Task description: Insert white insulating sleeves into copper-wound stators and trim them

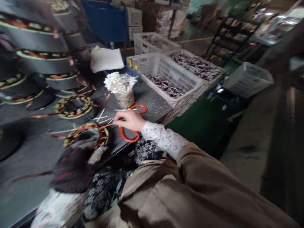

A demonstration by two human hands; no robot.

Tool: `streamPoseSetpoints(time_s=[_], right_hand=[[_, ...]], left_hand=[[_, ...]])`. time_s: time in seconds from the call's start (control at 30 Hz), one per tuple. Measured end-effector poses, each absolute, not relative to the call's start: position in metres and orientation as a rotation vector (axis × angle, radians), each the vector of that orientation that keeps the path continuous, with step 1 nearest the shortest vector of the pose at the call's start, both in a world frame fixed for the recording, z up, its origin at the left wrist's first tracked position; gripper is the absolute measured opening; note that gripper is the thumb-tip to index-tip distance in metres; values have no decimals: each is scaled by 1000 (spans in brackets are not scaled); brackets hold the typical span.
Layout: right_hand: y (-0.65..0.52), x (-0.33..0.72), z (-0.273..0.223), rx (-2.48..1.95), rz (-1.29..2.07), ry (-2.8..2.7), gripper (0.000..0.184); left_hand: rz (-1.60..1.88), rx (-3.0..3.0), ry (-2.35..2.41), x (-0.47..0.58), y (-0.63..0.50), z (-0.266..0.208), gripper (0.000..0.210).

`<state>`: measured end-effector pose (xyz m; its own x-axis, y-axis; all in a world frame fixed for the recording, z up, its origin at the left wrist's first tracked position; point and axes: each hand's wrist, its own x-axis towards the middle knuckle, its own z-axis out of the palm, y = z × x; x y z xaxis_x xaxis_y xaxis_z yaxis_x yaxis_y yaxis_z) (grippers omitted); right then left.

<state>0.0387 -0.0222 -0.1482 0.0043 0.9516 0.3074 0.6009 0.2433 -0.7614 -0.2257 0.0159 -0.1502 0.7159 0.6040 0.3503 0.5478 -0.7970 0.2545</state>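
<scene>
On the bench (35,155), my gloved left hand (76,164) holds the wound ring (102,136) by its near side; my right hand (128,120) pinches its orange lead (107,125). Winding looks done — the lead still sticks out, and white strips (101,117) lie loose.

1. Wound ring (89,128) — copper-orange windings (101,136), yellow-green edging (107,133).
2. Lead (106,126): orange.
3. Scissor handles (129,140) — bright orange-red.
4. Glove (72,169): dark brown, reddish streaks.
5. Sleeves (161,136): white, small pink floral print.
6. Lap cloth (148,148): black, white flowers.
7. Jacket (171,196): plain tan-brown.
</scene>
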Motion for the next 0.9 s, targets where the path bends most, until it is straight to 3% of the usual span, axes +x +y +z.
streamPoseSetpoints(time_s=[0.2,0.33,0.47,0.63,0.9], right_hand=[[4,43,-180,-1439,669,-1395,19],[2,69,-183,-1337,422,-1149,34],[12,108,-180,-1282,137,-953,26],[35,123,-176,-1262,209,-993,22],[22,100,-155,-1324,340,-898,19]], left_hand=[[1130,3088,655,-200,-14,-145,16],[1022,2944,719,-204,-11,-147,20],[1055,2754,767,-206,-12,-147,27],[1063,2781,837,-198,-17,-148,19],[1074,2849,836,-200,-12,-152,27]])
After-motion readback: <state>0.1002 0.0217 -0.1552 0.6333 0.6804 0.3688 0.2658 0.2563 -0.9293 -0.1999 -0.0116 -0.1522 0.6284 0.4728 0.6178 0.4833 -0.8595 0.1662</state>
